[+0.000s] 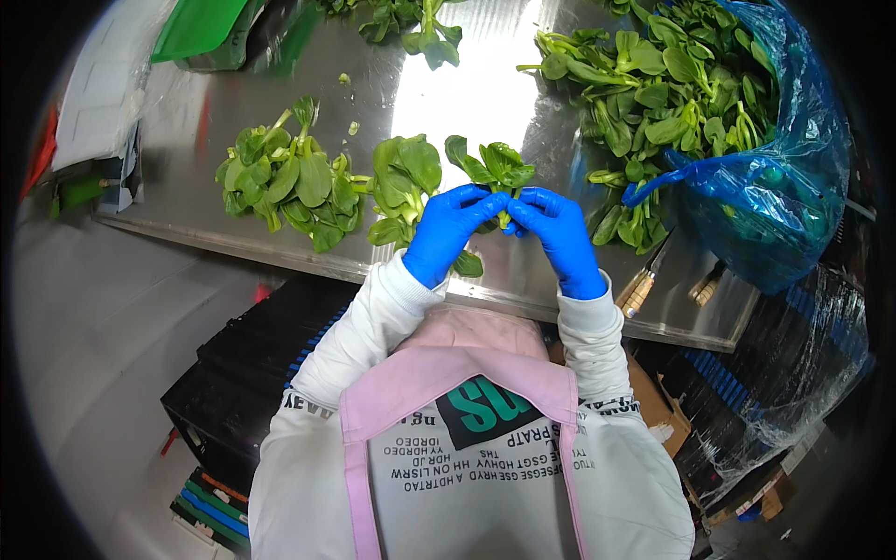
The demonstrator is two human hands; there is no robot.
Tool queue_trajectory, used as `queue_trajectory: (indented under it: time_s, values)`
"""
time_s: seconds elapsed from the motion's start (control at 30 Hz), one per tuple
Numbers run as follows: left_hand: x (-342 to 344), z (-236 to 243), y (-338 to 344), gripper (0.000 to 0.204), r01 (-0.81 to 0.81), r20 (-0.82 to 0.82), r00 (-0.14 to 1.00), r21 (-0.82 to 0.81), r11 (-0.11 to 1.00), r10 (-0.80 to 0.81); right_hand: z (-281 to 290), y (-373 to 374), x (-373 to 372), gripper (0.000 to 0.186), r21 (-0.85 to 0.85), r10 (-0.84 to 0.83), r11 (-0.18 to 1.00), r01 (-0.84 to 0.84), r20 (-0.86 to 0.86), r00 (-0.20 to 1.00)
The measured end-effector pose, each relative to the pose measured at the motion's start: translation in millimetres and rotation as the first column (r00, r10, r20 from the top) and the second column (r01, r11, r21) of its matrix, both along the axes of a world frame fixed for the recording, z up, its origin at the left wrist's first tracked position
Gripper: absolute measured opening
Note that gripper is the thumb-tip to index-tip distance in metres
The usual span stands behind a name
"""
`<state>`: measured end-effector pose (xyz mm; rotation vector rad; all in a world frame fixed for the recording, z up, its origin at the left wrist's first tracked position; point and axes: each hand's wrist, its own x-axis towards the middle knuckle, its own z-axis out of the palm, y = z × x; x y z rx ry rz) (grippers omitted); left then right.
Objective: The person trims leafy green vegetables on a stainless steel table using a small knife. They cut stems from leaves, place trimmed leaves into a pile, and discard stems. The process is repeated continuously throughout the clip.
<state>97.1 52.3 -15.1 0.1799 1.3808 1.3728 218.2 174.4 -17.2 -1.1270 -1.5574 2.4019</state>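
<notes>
Both my hands wear blue gloves and meet over the near edge of a steel table (308, 79). Between the fingertips of my left hand (455, 224) and my right hand (557, 233) is a small leafy green (504, 166), its leaves pointing away from me. Both hands are closed on its stem end. Just left of my left hand lies another leafy green (403, 177) with broad leaves and pale stems, partly hidden by that hand. Farther left rests a loose pile of leafy greens (297, 177).
A blue plastic bag (779, 201) spills a large heap of leafy greens (672, 84) at the right. Two wooden-handled tools, one a knife (638, 293), lie near the front right edge. More greens (434, 42) sit at the back; a green container (198, 28) stands back left. Black crates (252, 364) are below.
</notes>
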Motion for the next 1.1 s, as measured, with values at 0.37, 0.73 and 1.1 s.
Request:
queue_trajectory:
  time_s: [0.37,0.73,1.1]
  values:
    - [23.5,-6.0,3.6,0.028,-0.117,0.008,0.993,0.011,0.993,0.117,-21.2,-18.9,15.7,0.022,0.054,-0.17,0.983,0.174,-0.073,0.983]
    - [28.2,-12.5,-8.3,0.029,-0.214,-0.333,0.926,-0.071,0.974,0.179,-21.0,-16.4,17.4,0.037,0.252,0.006,0.968,-0.018,0.046,0.999]
    - [-103.5,-19.4,-107.9,0.101,-0.562,-0.826,-0.078,-0.426,0.709,-0.558,-41.5,-59.6,30.0,0.115,0.791,0.094,0.428,-0.438,0.443,0.892]
